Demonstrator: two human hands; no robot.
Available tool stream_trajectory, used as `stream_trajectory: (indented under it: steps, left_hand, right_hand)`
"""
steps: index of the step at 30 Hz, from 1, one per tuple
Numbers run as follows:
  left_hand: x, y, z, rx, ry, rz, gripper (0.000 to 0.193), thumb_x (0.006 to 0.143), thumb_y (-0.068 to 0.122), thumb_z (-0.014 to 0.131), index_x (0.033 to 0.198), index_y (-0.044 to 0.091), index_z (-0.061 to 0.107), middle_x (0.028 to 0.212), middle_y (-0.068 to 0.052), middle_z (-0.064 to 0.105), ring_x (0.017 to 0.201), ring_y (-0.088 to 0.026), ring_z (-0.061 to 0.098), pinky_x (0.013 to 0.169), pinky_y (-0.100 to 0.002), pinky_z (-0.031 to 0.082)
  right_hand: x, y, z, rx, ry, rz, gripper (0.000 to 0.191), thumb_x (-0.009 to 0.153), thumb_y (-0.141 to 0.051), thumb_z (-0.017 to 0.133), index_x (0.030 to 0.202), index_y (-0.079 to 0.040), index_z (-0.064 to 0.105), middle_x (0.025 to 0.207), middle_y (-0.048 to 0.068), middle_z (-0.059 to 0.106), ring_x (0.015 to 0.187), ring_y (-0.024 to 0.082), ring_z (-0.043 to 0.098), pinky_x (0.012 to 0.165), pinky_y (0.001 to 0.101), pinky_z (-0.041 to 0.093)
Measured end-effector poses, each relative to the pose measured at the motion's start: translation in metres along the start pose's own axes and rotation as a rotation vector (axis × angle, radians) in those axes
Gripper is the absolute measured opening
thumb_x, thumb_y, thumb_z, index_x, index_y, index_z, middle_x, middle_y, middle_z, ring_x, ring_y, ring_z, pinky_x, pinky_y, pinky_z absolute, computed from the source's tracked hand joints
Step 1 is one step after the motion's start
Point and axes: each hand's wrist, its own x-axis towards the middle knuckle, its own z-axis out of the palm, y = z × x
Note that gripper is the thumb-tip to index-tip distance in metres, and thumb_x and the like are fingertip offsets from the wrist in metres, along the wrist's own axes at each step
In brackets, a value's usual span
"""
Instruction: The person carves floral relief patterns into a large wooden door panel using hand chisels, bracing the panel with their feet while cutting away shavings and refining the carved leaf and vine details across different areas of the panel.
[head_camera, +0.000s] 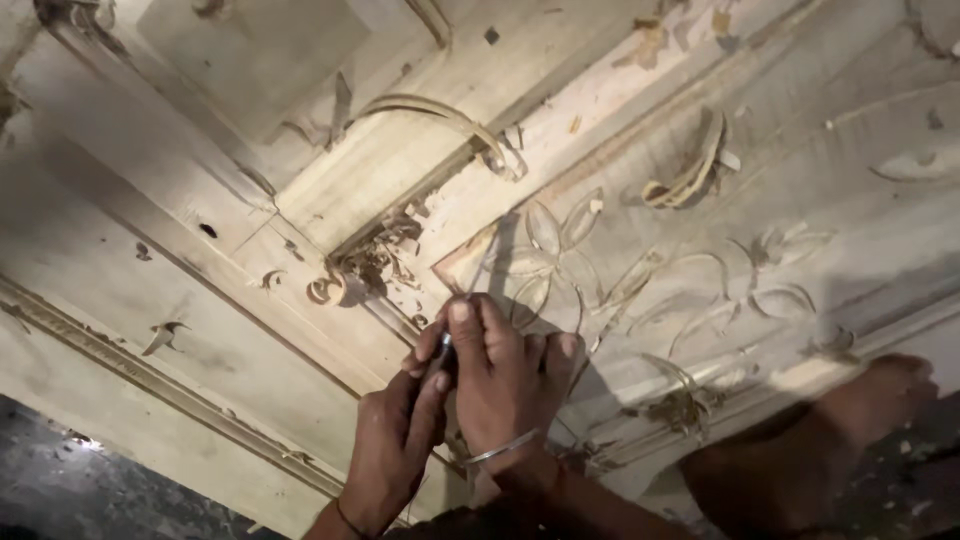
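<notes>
- We see both hands clasped together over a pale carved wooden panel (250, 300), low and just left of centre in the head view.
- Our right hand (505, 375), with a thin metal bangle (503, 447) at the wrist, is closed around a slim dark carving tool (444, 352); only a short piece of it shows between the thumbs.
- Our left hand (395, 440) wraps the same tool from about 8 o'clock of the right, fingers shut against it.
- The tool's tip meets the wood at the leaf carving (555, 250), which lies toward 1 o'clock of the hands.
- We judge the cut goes best with both hands kept low and braced on the panel, pushing in short strokes along the leaf outline.
- Curled wood shavings (365, 265) lie heaped in the groove at 11 o'clock.
- A bare foot (870, 395) rests on the panel at 3 o'clock.
- We see no container anywhere in view.
</notes>
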Motion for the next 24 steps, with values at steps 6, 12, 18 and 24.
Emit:
stream_trajectory:
  steps: [6, 12, 18, 24]
  left_hand:
    - [-0.003, 0.002, 0.011, 0.057, 0.028, 0.092, 0.034, 0.102, 0.025, 0.057, 0.090, -0.005, 0.066, 0.053, -0.011, 0.061, 0.044, -0.017, 0.056, 0.044, -0.036, 0.042]
    - [-0.010, 0.002, 0.026, -0.025, 0.094, 0.000, 0.030, 0.098, 0.024, 0.056, 0.097, -0.004, 0.067, 0.050, -0.013, 0.061, 0.043, -0.018, 0.055, 0.043, -0.037, 0.044]
    - [-0.010, 0.000, 0.027, -0.060, 0.125, 0.057, 0.033, 0.100, 0.026, 0.056, 0.099, -0.005, 0.068, 0.055, -0.010, 0.066, 0.048, -0.014, 0.056, 0.044, -0.034, 0.047]
    - [-0.005, 0.001, 0.022, 0.068, 0.098, 0.066, 0.033, 0.101, 0.025, 0.058, 0.092, -0.006, 0.067, 0.052, -0.013, 0.060, 0.045, -0.016, 0.051, 0.044, -0.035, 0.042]
  right_hand:
    - [0.002, 0.010, -0.003, 0.211, 0.009, -0.089, 0.033, 0.110, -0.027, 0.045, 0.095, -0.001, 0.058, 0.073, 0.008, 0.062, 0.065, 0.016, 0.061, 0.061, 0.0292, 0.051]
    - [0.000, 0.018, -0.012, 0.083, 0.007, -0.027, 0.033, 0.107, -0.027, 0.047, 0.093, 0.000, 0.060, 0.073, 0.007, 0.063, 0.062, 0.017, 0.063, 0.058, 0.0302, 0.052]
    - [0.000, 0.019, -0.011, 0.222, -0.039, -0.101, 0.031, 0.108, -0.026, 0.047, 0.096, 0.000, 0.059, 0.076, 0.009, 0.065, 0.064, 0.019, 0.063, 0.059, 0.0321, 0.053]
    - [0.001, 0.014, -0.010, 0.050, 0.019, -0.093, 0.034, 0.107, -0.028, 0.046, 0.094, 0.000, 0.059, 0.075, 0.010, 0.067, 0.064, 0.018, 0.065, 0.057, 0.0306, 0.053]
